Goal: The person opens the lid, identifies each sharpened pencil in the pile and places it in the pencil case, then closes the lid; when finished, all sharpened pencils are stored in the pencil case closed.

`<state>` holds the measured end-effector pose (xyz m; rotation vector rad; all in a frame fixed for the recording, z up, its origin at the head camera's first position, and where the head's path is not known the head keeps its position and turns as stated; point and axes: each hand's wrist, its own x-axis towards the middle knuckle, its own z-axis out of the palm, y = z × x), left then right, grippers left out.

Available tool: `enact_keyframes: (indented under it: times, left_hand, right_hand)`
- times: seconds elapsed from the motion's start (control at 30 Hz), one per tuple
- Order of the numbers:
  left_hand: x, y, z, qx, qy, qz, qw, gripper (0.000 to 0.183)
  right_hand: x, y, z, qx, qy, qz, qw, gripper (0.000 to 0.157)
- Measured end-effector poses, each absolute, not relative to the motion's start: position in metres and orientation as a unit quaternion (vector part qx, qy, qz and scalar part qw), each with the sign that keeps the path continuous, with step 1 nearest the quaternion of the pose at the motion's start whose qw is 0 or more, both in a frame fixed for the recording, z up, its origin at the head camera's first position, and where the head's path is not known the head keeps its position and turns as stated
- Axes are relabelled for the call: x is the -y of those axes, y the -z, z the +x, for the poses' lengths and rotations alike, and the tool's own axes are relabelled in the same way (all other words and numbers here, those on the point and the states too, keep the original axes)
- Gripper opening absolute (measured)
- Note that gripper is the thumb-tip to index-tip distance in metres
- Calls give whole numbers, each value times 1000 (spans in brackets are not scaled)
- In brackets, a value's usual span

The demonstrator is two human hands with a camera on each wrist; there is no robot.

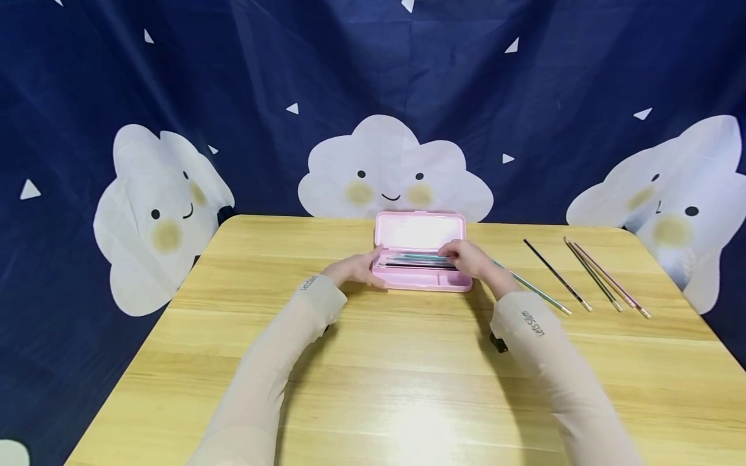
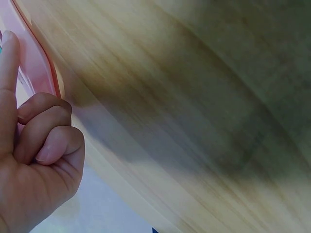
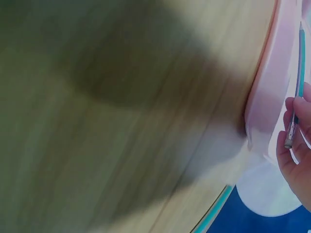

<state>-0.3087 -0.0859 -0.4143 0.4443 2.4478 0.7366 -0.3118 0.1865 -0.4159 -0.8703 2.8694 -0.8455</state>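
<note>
A pink pencil case (image 1: 402, 279) lies with its lid (image 1: 421, 230) raised at the far middle of the table. Several pencils lie lengthwise inside it, a black one (image 1: 416, 266) among them. My left hand (image 1: 358, 268) holds the case by its left end; in the left wrist view some fingers curl against the pink wall. Over the right part of the case, my right hand (image 1: 468, 258) pinches a teal pencil (image 3: 302, 63) close to its eraser end. The pencil's other end reaches along the inside of the case.
Right of the case, on the wooden table (image 1: 396, 362), lie another teal pencil (image 1: 539, 292), a black pencil (image 1: 557, 274), a dark green pencil (image 1: 594, 276) and pink pencils (image 1: 613, 279). A dark blue curtain (image 1: 245, 77) with clouds hangs behind the table.
</note>
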Motion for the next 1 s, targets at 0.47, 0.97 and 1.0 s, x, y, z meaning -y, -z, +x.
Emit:
enact_keyframes:
  times: [0.47, 0.97, 1.0]
  left_hand:
    - [86, 414, -309, -910, -273, 157, 271, 107]
    - [86, 416, -309, -905, -285, 159, 272, 107]
    - [86, 416, -309, -905, -285, 158, 272, 107]
  right_hand:
    - [-170, 419, -315, -927, 253, -276, 6, 28]
    - [-213, 412, -307, -931, 261, -256, -12, 19]
    - [-217, 412, -306, -931, 261, -256, -15, 18]
